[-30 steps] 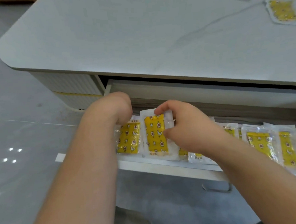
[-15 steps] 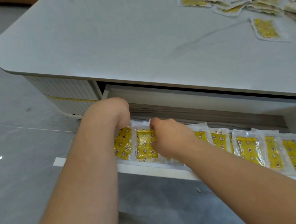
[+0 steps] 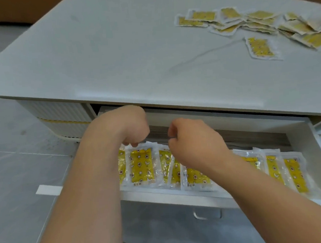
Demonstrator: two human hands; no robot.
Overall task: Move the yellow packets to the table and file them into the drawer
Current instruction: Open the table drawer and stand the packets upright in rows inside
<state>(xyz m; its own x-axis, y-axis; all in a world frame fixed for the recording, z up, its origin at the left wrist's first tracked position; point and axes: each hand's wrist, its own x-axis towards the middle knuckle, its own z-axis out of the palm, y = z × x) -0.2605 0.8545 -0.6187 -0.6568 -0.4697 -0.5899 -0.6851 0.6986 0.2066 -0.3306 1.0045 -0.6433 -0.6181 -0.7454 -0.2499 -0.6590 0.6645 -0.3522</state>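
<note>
yellow packets in drawer — left hand, right hand just above

The right hand has released the yellow packet, now lying in the drawer's row; it has lifted clear.

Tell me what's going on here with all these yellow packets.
A person is filing yellow packets into the open drawer under the table, where an overlapping row of packets lies. The left hand has curled fingertips at the packet tops near the row's left end; whether it pinches one is unclear. The right hand hovers beside it, fingers curled, nothing visible in them. A loose pile of packets waits on the tabletop.
</note>
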